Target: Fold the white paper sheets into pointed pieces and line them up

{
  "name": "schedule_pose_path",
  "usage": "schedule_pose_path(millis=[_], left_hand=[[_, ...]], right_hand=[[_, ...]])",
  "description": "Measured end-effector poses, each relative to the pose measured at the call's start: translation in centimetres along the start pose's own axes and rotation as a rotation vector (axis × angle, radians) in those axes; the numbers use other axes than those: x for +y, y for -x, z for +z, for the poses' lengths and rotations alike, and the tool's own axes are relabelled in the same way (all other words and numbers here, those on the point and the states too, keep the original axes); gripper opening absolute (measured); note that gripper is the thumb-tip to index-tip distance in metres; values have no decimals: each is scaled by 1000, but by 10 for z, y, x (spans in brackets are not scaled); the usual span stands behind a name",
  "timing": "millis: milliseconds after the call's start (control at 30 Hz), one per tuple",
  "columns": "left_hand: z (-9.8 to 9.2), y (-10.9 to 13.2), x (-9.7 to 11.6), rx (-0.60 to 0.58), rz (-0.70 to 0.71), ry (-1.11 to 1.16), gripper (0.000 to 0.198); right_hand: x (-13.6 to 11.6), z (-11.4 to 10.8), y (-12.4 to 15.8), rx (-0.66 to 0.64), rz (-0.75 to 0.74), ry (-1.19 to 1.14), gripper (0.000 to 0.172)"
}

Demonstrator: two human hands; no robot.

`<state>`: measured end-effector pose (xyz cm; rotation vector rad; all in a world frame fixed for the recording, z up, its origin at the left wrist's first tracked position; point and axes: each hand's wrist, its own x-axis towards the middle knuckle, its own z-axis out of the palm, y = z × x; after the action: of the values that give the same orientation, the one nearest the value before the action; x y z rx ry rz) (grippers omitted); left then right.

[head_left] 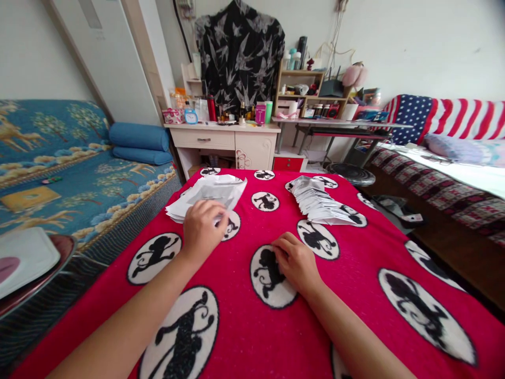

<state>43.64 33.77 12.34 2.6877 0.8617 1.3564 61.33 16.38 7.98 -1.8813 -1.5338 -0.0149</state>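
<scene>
My left hand (204, 227) is at the near edge of a loose pile of white paper sheets (178, 207). Its thumb and fingers are pinched on the top sheet of paper (235, 192), whose right side lifts and curls off the pile. My right hand (296, 263) rests on the red tablecloth (240, 268), over a white oval with a black monkey figure. Its fingers are curled together, and nothing shows in them. Beyond it to the right lies a fanned stack of folded papers (317, 202), apart from both hands.
A blue patterned sofa (71, 173) runs along the left, with a tray (63, 252) at the table's left side. Behind the table stand a white dresser (221, 139) and a desk (339, 124) crowded with small items. A round stool (351, 173) and a bed (445, 158) are at right.
</scene>
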Motion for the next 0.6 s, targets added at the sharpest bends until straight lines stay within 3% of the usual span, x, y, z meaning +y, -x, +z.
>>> schedule_pose_path(millis=[100,167,267,400,533,567,600], left_hand=[[-27,34,65,-274,233,68,11],[-33,68,99,-420,406,135,11],[-29,113,129,-421,549,213,17],[-26,134,137,-371,517,351,31],[-37,106,117,-551,445,510,16],[-39,96,108,-551,386,518,13],[-39,86,98,-480,318,510,16]], right_hand=[[4,-7,5,75,165,-250,32],[8,-11,8,84,261,-385,39],[15,-12,10,46,297,-482,32],[22,-7,9,-30,324,-504,27],[23,-6,9,-48,315,-459,22],[22,-7,8,-54,310,-458,22],[21,-8,8,-57,304,-462,21]])
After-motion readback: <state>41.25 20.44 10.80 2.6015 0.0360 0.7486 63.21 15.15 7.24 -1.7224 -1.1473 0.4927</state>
